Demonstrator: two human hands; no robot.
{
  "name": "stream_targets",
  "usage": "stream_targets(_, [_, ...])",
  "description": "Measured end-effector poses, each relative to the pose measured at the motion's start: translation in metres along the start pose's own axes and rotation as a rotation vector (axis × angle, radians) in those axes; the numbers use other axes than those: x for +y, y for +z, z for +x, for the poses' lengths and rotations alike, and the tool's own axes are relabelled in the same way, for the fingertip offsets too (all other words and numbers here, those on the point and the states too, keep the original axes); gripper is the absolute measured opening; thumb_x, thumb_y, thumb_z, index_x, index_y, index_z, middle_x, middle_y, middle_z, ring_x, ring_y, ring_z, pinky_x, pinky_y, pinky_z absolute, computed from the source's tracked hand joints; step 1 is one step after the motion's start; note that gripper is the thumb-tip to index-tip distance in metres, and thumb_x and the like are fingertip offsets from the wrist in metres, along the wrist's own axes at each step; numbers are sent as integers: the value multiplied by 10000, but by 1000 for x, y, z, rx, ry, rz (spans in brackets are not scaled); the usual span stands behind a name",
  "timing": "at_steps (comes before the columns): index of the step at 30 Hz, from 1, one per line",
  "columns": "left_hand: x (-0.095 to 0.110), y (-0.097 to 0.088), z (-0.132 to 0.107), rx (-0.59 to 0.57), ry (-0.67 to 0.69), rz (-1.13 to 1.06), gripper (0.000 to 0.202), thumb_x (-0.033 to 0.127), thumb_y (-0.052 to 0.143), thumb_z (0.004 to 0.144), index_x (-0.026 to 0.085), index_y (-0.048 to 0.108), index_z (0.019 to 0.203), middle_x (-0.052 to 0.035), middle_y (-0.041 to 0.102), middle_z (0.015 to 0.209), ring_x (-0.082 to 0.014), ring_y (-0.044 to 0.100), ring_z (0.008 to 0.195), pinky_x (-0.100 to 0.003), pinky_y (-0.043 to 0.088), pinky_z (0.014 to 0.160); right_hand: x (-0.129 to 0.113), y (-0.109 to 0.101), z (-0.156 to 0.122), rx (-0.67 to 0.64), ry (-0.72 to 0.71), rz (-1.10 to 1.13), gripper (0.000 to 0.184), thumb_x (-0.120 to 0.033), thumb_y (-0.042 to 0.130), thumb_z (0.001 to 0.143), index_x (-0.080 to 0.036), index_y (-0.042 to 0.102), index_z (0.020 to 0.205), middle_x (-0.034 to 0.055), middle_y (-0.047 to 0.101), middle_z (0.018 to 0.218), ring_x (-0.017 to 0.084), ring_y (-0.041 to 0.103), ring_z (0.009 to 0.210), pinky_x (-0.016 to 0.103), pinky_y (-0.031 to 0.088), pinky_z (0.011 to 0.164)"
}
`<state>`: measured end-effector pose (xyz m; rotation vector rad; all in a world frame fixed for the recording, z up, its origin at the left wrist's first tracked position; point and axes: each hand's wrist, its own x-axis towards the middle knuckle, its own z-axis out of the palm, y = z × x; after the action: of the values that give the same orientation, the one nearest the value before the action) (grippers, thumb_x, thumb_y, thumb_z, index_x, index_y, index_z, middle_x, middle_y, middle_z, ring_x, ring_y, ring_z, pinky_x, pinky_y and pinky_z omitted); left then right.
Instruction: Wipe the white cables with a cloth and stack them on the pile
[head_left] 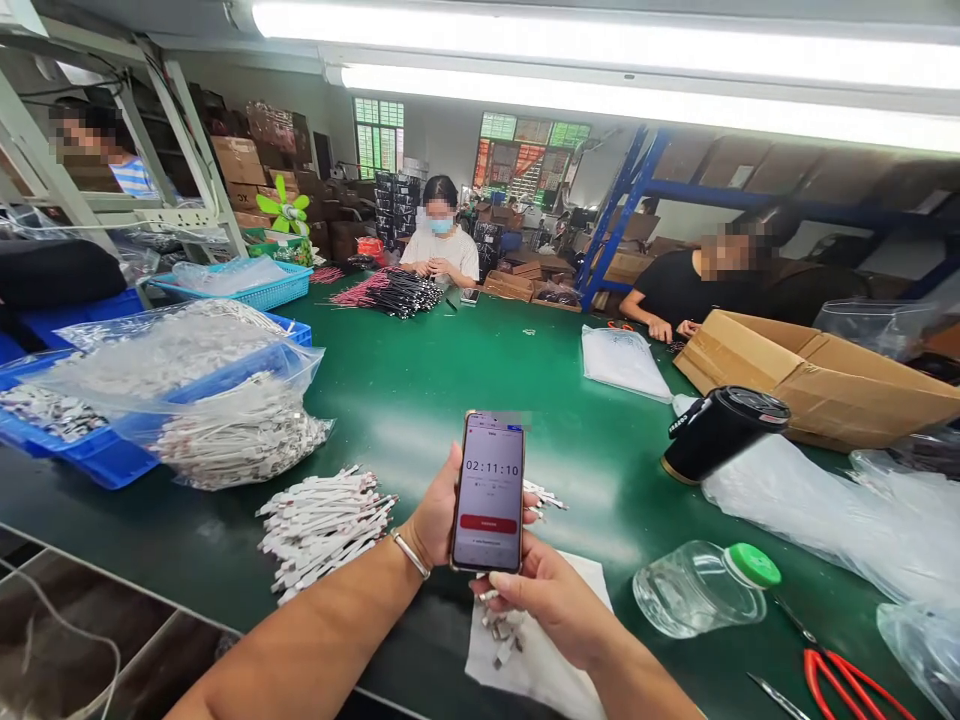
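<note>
Smartphone [488, 492] gripped in left fingers [448, 500], right fingers [510, 592] pinching its lower edge

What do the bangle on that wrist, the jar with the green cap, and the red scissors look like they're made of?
The bangle looks like polished silver-toned metal, going by its bright sheen. The jar is clear and glossy, so glass or clear plastic; the view can't settle which. Its green cap looks like moulded plastic. The scissors have glossy red handles, probably plastic, and thin grey blades, probably steel.
</note>
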<state>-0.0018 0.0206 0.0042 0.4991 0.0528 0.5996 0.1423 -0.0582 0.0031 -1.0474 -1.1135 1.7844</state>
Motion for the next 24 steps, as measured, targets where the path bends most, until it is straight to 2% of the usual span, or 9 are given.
stream_targets(5, [3,1,0,-48,0,8,876,716,159,819,15,527,1194,-219,611,1123,-296,601,989,-441,438,857,-5,3,-2,6,14,-24,519,-373,761,645,-199,589,1103,67,669,1043,200,624,903,309,457,739])
stream_targets(17, [3,6,-2,-58,22,5,857,692,140,838,13,537,1180,-215,627,1100,-291,616,972,-434,442,858,-6,8,-7,6,3,12,464,-325,740,677,-211,590,1101,51,654,1067,199,583,1009,316,452,810])
stream_targets(21, [2,9,-3,-57,35,46,829,688,156,840,42,526,1205,-213,617,1124,-310,604,999,-451,434,860,-7,11,-11,26,-12,45,463,-338,742,672,-205,590,1089,61,651,1079,208,582,1023,337,442,841])
stream_targets(24, [-3,14,-5,-71,30,87,811,694,187,833,70,499,1247,-208,598,1166,-330,580,1044,-477,410,886,-7,16,-21,42,-27,81,489,-358,761,645,-191,588,1071,75,668,1044,205,604,974,321,444,809])
